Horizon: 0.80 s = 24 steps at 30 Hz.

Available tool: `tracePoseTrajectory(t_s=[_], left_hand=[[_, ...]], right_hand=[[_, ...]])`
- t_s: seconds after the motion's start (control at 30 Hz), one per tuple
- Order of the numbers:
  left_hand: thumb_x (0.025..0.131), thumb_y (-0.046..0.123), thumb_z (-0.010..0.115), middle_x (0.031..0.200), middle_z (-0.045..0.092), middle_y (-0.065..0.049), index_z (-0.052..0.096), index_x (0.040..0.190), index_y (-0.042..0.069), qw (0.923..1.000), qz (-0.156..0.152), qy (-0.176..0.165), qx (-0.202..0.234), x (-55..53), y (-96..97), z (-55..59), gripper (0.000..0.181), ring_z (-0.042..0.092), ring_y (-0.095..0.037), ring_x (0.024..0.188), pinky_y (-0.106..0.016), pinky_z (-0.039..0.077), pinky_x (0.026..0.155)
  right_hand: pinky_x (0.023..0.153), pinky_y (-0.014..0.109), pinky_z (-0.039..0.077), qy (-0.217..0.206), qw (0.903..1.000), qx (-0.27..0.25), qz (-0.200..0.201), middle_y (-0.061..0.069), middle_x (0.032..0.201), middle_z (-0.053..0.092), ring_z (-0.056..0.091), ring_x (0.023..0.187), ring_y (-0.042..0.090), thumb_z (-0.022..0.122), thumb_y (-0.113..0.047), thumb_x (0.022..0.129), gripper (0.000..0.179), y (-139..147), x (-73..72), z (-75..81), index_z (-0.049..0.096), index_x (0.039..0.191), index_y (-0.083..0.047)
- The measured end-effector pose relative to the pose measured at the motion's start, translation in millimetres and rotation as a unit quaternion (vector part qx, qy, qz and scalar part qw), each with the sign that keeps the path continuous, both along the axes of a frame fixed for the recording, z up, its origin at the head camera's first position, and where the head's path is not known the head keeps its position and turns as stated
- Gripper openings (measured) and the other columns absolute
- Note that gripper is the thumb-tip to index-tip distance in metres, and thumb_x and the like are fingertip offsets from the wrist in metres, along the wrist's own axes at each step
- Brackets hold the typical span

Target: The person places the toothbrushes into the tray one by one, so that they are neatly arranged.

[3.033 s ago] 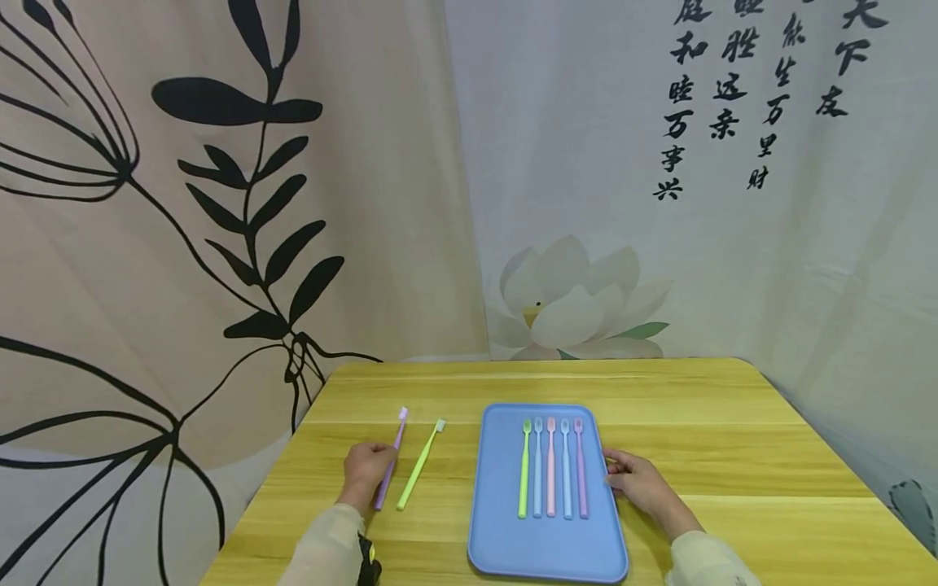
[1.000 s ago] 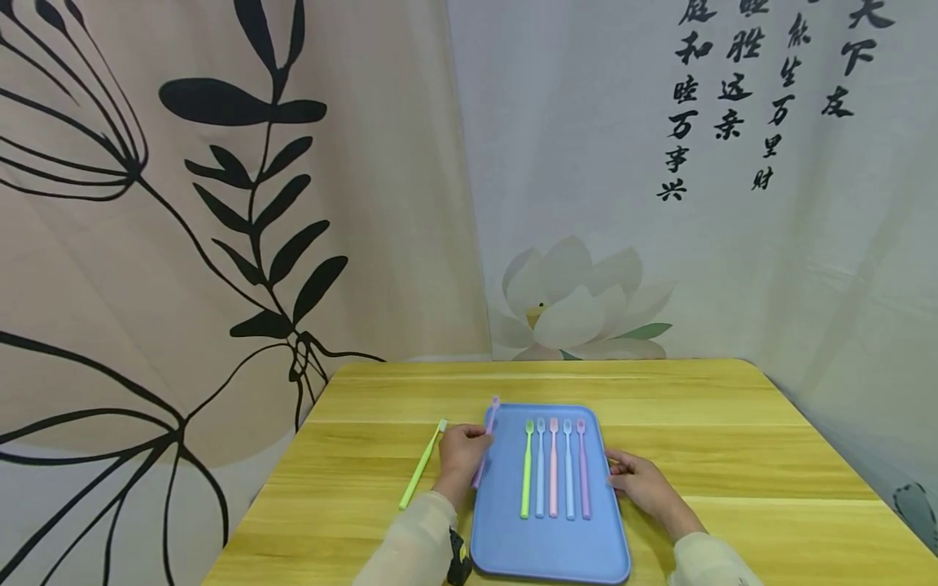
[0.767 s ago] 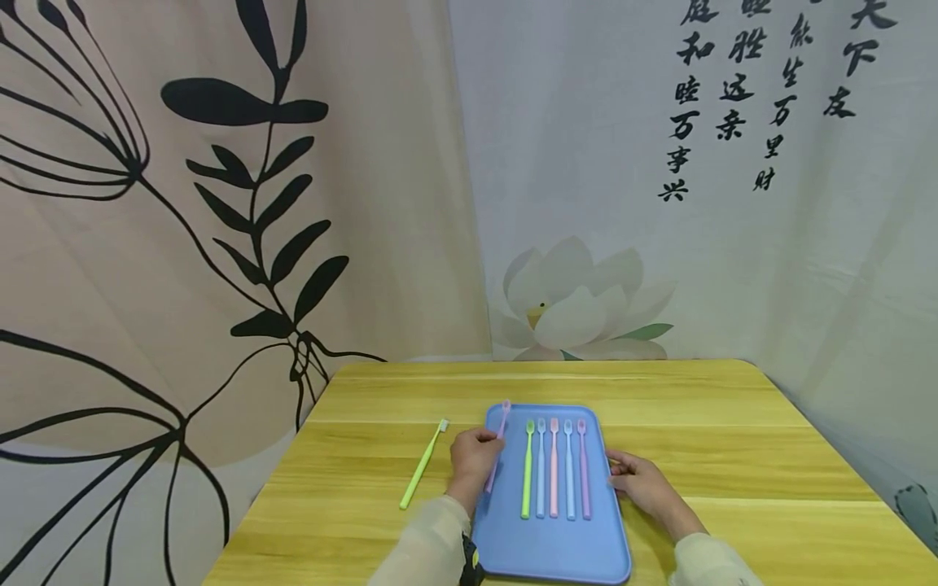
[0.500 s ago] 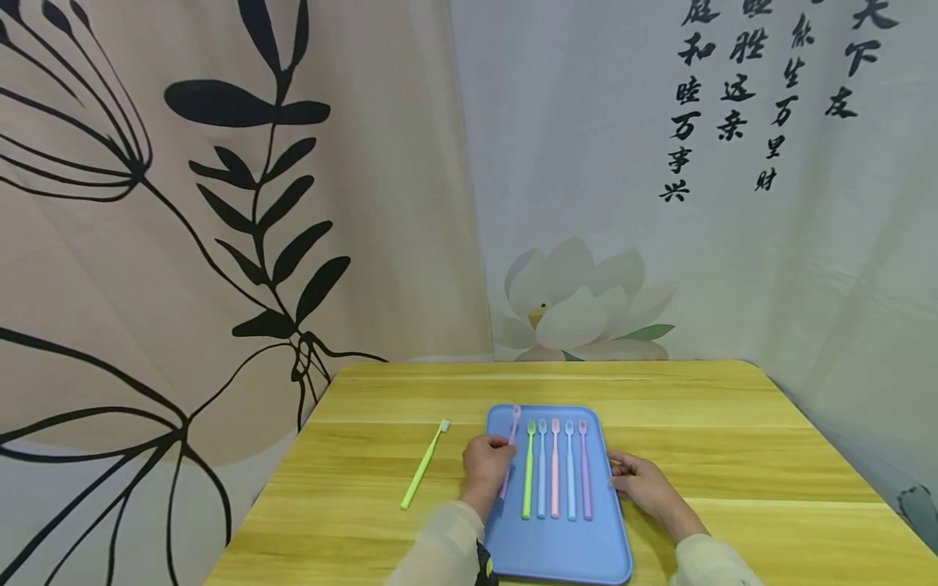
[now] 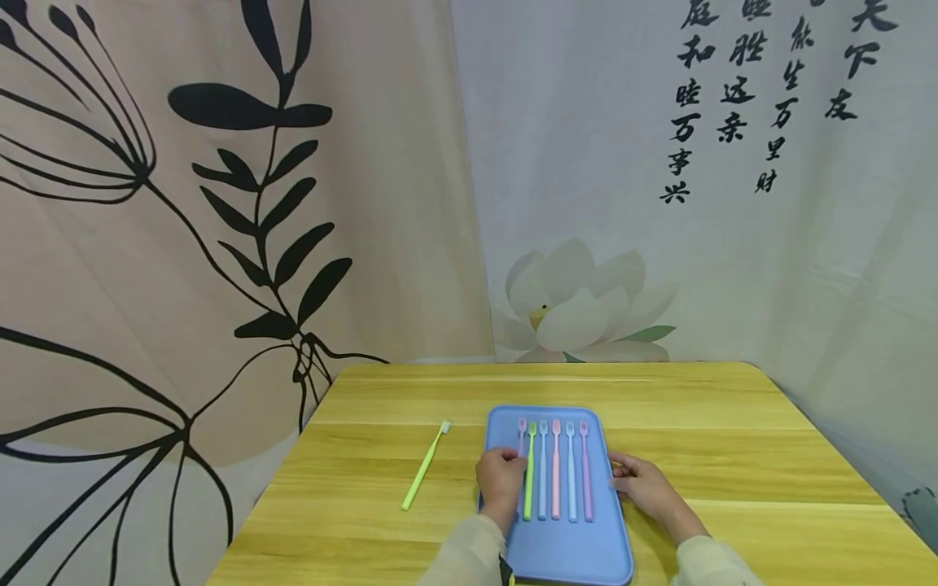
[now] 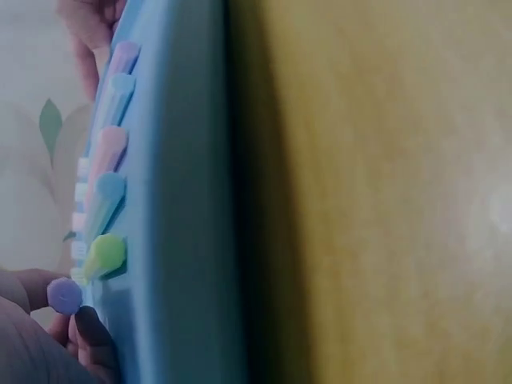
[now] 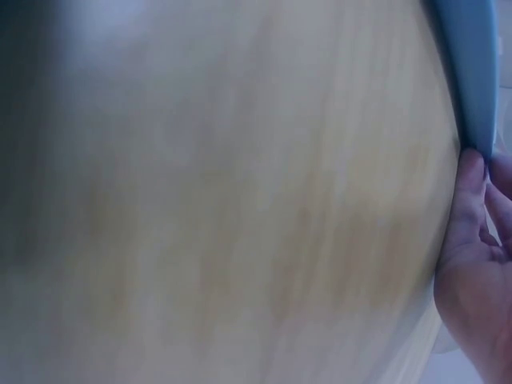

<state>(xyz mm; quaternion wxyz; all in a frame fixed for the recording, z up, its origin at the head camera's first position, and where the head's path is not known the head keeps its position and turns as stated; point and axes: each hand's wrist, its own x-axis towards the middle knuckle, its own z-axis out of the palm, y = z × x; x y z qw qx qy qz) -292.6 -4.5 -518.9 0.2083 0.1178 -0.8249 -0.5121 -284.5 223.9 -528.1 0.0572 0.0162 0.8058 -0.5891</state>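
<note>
My left hand point(image 5: 501, 482) pinches a purple toothbrush point(image 5: 522, 437) over the left part of the blue tray point(image 5: 567, 557). Its handle end point(image 6: 65, 295) shows between thumb and fingers in the left wrist view, held a little apart from the tray surface. Just right of it, a green toothbrush point(image 5: 528, 488) starts a row in the tray, followed by a blue one point(image 5: 542, 480), a pink one point(image 5: 555, 480), another blue one point(image 5: 570, 480) and a purple one point(image 5: 586, 480). My right hand point(image 5: 646, 486) holds the tray's right rim, thumb point(image 7: 470, 180) against its outer wall.
A second green toothbrush point(image 5: 425, 468) lies slanted on the wooden table point(image 5: 703, 407), left of the tray. Behind the table's far edge hang curtains point(image 5: 396, 203) with printed plants and writing.
My left hand has carried the purple toothbrush from the table's left side rightward over the tray, lowering it beside the green one. The right hand has stayed at the tray's rim.
</note>
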Motion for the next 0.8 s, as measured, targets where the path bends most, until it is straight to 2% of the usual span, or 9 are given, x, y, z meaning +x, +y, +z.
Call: tracePoseTrajectory(t_s=[0.13,0.33,0.53,0.8], left_hand=[[0.068,0.003,0.07,0.062,0.058,-0.001,0.068,0.071,0.002,0.9999,0.004,-0.014,-0.001,2.0,1.8,1.2,0.004,0.052,-0.014,0.055,-0.03,0.045,0.051],[0.072,0.005,0.069,0.064,0.057,-0.002,0.067,0.074,0.003,0.9978,-0.004,-0.065,-0.013,2.8,3.8,2.1,0.004,0.051,-0.014,0.056,-0.03,0.046,0.051],[0.071,0.003,0.068,0.065,0.057,-0.002,0.067,0.075,0.003,0.9972,-0.002,-0.065,-0.036,1.6,4.1,1.1,0.003,0.052,-0.014,0.057,-0.031,0.047,0.053],[0.07,0.003,0.068,0.065,0.059,-0.002,0.068,0.075,0.003,0.9973,-0.002,-0.058,-0.044,1.5,1.8,1.4,0.004,0.053,-0.014,0.058,-0.031,0.047,0.054]], right_hand=[[0.073,0.036,0.05,0.001,1.0,0.0,-0.002,0.014,0.094,0.051,0.051,0.088,0.023,0.054,0.006,0.082,0.047,-0.6,0.7,1.3,0.045,0.129,0.006],[0.073,0.036,0.05,0.007,1.0,0.005,0.0,0.013,0.093,0.051,0.051,0.087,0.022,0.055,0.006,0.082,0.048,-0.4,1.2,1.0,0.045,0.128,0.006],[0.073,0.035,0.05,0.011,0.9999,0.003,0.0,0.013,0.093,0.051,0.052,0.087,0.021,0.055,0.007,0.082,0.047,-0.1,0.0,-1.1,0.045,0.128,0.006],[0.073,0.035,0.05,0.012,0.9999,0.003,-0.001,0.013,0.093,0.051,0.052,0.087,0.021,0.055,0.007,0.082,0.048,-0.2,-0.8,-3.3,0.045,0.128,0.007]])
